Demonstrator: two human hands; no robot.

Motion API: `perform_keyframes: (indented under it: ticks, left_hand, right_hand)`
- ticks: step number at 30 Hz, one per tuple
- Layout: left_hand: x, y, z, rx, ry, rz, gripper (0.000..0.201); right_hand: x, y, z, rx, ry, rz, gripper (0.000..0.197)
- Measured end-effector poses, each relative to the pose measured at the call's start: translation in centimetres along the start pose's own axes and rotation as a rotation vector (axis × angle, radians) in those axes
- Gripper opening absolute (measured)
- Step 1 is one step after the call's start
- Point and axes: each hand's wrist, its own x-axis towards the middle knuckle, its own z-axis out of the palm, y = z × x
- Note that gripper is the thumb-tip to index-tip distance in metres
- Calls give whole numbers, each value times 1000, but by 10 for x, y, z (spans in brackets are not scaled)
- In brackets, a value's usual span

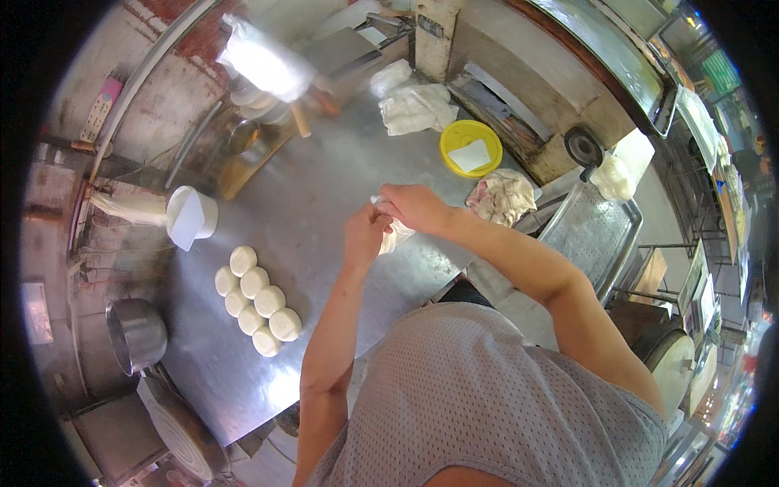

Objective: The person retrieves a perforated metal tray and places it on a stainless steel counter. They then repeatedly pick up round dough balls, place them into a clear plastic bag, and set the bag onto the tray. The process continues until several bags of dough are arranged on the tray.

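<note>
Both hands meet over the near part of the steel table. My left hand [365, 237] is closed, with its fingertips pinched at the top of a pale thing that looks like a small plastic bag [396, 237]. Close above, my right hand [414, 208] is closed on it too, and a shiny whitish tip pokes out by its fingers. What is inside cannot be made out, since the hands cover most of it. To the left, several round white dough pieces [254, 282] lie in touching rows on the table.
The steel table [324, 162] carries a white tub [199, 213] with a flat white scraper, a yellow lid [462, 140], a crumpled cloth [501, 197] and white cloths [418, 108]. A metal pot [138, 334] stands left; a metal tray [591, 235] is at right.
</note>
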Motion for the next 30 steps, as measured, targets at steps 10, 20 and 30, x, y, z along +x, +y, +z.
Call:
perform_keyframes:
  ticks: [10, 20, 30]
  left_hand:
    - [-3, 6, -1, 29, 29, -67, 13]
    - [3, -7, 7, 447, 74, 464, 18]
    - [8, -16, 21, 446, 377, 505, 17]
  right_hand:
    - [-52, -3, 17, 59, -16, 263, 19]
    - [-10, -9, -15, -38, 144, -13, 17]
    - [6, 21, 20, -22, 58, -55, 16]
